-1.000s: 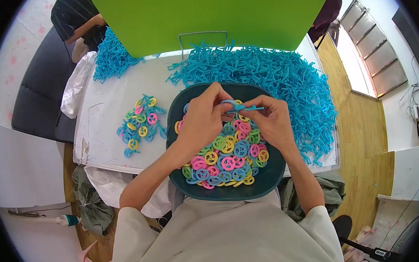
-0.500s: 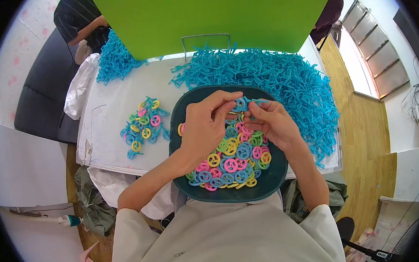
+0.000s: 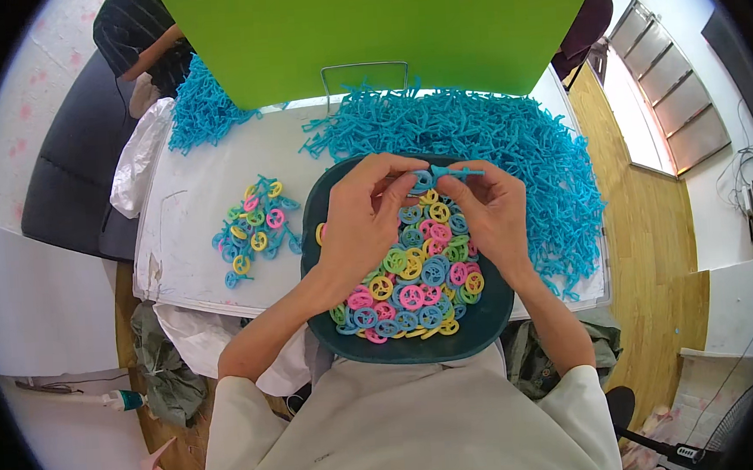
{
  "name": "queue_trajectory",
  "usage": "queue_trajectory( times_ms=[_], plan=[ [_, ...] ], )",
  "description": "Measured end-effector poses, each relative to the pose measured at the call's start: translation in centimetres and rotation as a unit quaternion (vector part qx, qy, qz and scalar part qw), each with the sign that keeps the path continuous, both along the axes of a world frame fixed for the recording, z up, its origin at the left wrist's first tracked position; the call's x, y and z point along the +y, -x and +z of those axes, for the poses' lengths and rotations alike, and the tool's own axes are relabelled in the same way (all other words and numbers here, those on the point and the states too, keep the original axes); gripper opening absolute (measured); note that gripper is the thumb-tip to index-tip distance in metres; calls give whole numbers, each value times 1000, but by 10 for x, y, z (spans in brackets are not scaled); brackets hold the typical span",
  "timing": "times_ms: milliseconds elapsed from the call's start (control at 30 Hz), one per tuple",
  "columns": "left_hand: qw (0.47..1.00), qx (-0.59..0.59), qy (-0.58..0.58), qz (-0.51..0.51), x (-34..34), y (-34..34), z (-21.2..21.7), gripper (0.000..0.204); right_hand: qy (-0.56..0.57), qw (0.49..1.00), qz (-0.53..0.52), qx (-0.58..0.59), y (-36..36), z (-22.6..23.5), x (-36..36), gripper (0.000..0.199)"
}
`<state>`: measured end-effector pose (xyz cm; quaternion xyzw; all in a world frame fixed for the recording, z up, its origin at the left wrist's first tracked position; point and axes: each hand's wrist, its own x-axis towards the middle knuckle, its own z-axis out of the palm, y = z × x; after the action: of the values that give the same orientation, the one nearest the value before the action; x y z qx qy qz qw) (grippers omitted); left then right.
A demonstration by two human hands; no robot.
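Note:
Over the far part of a dark green basin (image 3: 321,312), my left hand (image 3: 365,214) pinches a blue plastic ring wheel (image 3: 422,180) between thumb and fingers. My right hand (image 3: 489,215) grips a blue plastic stem (image 3: 454,172) whose end meets the wheel; whether the two are joined I cannot tell. Below my hands the basin holds many small spoked wheels (image 3: 411,297) in pink, yellow, green and blue. On the white table (image 3: 194,220) left of the basin lies a loose pile of wheels fitted on blue stems (image 3: 256,217).
A broad heap of blue stems (image 3: 527,157) covers the table's far right side, with a smaller heap (image 3: 205,108) at far left. A green upright panel (image 3: 382,36) with a wire handle (image 3: 364,65) stands behind. Another person's arm (image 3: 154,52) shows at upper left.
My hands have drawn closer over the basin, and the right has turned so that the stem lines up with the wheel. The view has shifted slightly.

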<state>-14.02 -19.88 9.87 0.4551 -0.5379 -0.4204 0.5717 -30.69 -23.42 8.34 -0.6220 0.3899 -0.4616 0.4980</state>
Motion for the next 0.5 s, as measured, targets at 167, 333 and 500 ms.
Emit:
queue_trajectory(
  times_ms=[167,333,500],
  plan=[
    [953,-231,180,76,2,3,5,21,-182,973,44,-132,-3,5,-8,32],
    [924,-287,244,73,2,3,0,24,-322,889,90,-314,-2,5,-11,35],
    [970,-228,76,47,-9,-10,1,29,-347,854,95,-377,12,0,-17,38]
  ],
)
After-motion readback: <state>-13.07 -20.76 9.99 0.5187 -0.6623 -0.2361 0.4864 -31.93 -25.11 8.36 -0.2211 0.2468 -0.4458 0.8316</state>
